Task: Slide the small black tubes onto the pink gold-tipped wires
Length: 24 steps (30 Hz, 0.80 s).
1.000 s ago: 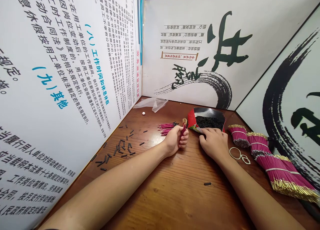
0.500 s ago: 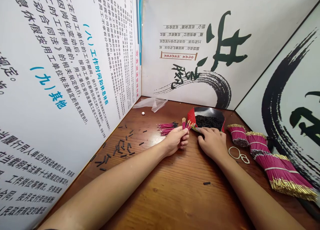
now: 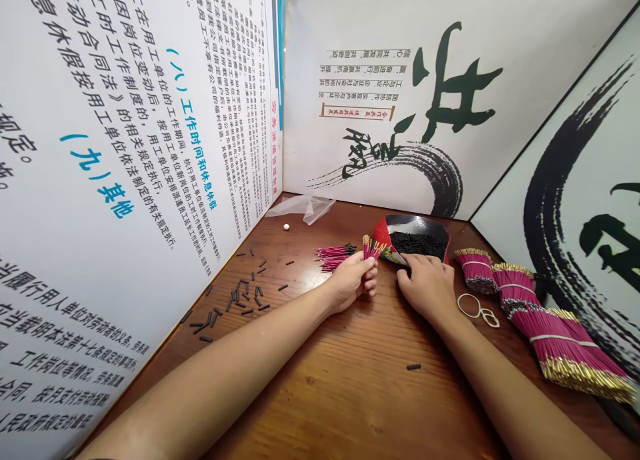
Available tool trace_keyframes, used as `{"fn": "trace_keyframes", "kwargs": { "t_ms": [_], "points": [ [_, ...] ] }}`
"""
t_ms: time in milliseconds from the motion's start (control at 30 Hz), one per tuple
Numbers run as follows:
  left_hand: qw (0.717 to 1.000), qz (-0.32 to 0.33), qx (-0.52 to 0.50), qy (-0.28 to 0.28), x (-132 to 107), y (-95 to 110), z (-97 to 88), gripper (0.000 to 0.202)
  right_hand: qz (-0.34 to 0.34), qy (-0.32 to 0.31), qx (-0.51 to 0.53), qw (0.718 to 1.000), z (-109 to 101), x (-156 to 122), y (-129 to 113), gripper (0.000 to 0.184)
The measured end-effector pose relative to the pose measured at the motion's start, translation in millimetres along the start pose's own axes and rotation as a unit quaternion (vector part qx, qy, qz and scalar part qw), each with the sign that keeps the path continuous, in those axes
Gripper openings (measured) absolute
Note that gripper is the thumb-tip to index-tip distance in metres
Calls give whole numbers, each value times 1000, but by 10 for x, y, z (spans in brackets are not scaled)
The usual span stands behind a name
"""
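My left hand point(image 3: 354, 281) is closed round a small bunch of pink wires with gold tips point(image 3: 371, 247), held upright near the table's middle. My right hand point(image 3: 425, 283) lies just to the right, fingers curled and pinched at the front rim of a red and black tray point(image 3: 384, 234) filled with small black tubes point(image 3: 417, 244). What the fingertips hold is too small to make out. A loose pile of pink wires point(image 3: 334, 256) lies on the wooden table point(image 3: 350, 387) just left of my left hand.
Several black tubes point(image 3: 245, 293) are scattered at the left by the printed panel; one point(image 3: 413, 367) lies near my right forearm. Banded bundles of pink wires point(image 3: 540, 320) and rubber bands point(image 3: 477, 308) lie at the right. A clear plastic bag point(image 3: 303, 207) sits at the back. Printed panels wall three sides.
The wire tips in my left hand have fanned out and shifted slightly towards the tray. My right hand has stayed at the tray's rim with small finger movements.
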<state>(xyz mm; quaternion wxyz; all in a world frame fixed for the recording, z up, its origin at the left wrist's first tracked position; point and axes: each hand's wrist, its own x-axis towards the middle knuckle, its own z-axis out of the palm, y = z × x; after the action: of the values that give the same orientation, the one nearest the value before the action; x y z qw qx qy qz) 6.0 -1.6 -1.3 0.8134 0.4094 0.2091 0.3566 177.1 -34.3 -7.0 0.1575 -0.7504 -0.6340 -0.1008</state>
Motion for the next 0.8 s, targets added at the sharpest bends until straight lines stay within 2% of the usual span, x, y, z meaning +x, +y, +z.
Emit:
{"fn": "trace_keyframes", "kwargs": {
  "t_ms": [167,567,800],
  "points": [
    [999,-37,-15,12,-7,56,8,10,1,9,3,1000,7,2,0,45],
    [1000,-16,-1,19,-19,43,23,19,-2,25,7,1000,7,-1,-3,46],
    [1000,-18,-10,20,0,47,20,16,-5,-15,-21,1000,-56,-14,-37,40]
  ]
}}
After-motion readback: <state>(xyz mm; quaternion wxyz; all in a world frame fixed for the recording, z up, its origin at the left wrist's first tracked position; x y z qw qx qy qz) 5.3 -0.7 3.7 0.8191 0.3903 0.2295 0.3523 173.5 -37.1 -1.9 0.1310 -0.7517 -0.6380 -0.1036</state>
